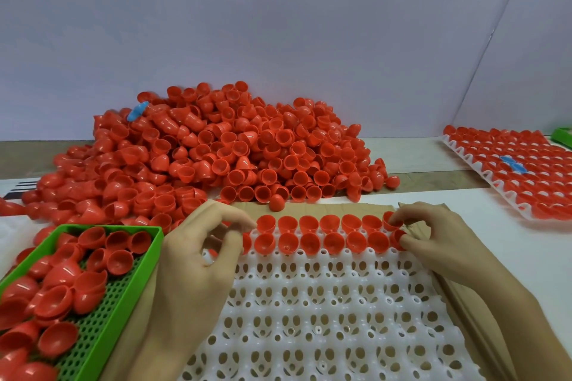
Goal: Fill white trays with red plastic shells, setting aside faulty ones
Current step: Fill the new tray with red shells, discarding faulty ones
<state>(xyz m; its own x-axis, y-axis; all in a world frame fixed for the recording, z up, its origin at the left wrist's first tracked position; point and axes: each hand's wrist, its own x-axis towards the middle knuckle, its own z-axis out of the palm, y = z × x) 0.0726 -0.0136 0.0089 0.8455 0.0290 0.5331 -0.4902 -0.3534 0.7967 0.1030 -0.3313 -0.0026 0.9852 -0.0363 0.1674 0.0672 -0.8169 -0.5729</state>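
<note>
- A white tray (325, 303) lies on a cardboard sheet (340, 206) directly in front of the person. Its two far rows are filled with red shells (312, 232), cups facing up, and the nearer sockets are bare.
- The right hand (433, 238) is at the right end of those rows, thumb and fingertips pinching the end shell (392, 219).
- The left hand (192, 254) is at the left end with its fingers curled and the index tip against the first shell of the far row. A shell shows behind the fingers, but I cannot tell whether it is gripped.
- A green perforated basket (102, 312), just left of that hand, holds loose shells.
- A large heap (216, 148) of shells sits beyond the tray against the wall, with a blue piece (136, 111) near its top left.
- A filled tray (473, 168) lies well apart at the far right.
</note>
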